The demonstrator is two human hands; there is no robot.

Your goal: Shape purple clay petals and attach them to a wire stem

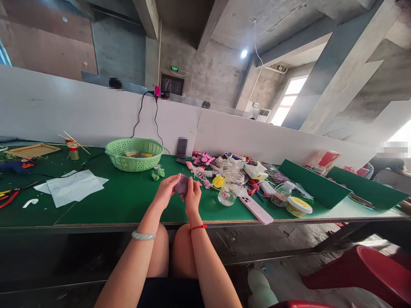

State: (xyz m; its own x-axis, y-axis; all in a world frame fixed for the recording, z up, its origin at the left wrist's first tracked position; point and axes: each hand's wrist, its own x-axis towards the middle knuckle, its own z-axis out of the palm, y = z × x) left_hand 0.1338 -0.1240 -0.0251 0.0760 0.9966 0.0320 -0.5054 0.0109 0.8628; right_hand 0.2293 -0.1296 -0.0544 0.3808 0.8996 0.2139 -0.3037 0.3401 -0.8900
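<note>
Between my two hands, just above the green tabletop near its front edge, is a small flat purple-grey piece; its material is unclear. My left hand pinches its left side with fingers and thumb. On the other side, my right hand grips it with the thumb across its face. Behind the hands lies a small green lump. A green plastic basket with some colourful contents stands behind and to the left. To the right of my right hand is a clear jar.
White paper sheets, a white earbud and red-handled pliers lie left. Rightward are a pile of small colourful items, a phone, a yellow-lidded tub and a green divider. A white partition runs behind.
</note>
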